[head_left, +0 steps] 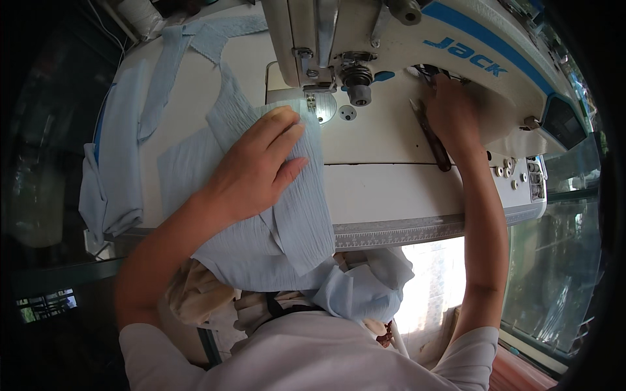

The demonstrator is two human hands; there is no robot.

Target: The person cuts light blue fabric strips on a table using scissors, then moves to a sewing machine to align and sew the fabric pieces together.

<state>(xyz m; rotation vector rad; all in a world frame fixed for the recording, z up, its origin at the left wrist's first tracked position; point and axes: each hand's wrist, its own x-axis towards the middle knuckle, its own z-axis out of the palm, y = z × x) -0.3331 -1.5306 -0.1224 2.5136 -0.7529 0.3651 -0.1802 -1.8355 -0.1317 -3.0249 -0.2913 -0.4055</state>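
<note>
My left hand (pixel 261 159) lies flat on a light blue crinkled cloth (pixel 303 215), fingertips close to the presser foot (pixel 311 102) of a white sewing machine (pixel 508 39). Its fingers are stretched out and the thumb stands apart. The cloth runs from the needle area over the table's front edge towards my lap. My right hand (pixel 453 114) reaches under the machine's arm, fingers bunched in shadow at some dark metal tools (pixel 427 70). What they grip, if anything, I cannot make out. Beside that hand lies a pointed tool with a dark brown handle (pixel 435 143).
More blue cloth pieces (pixel 120 150) lie along the table's left side. Bobbins (pixel 507 171) and a small compartment tray (pixel 536 177) sit at the right end. A measuring tape strip (pixel 404 228) follows the front edge. A white thread cone (pixel 140 16) stands at back left.
</note>
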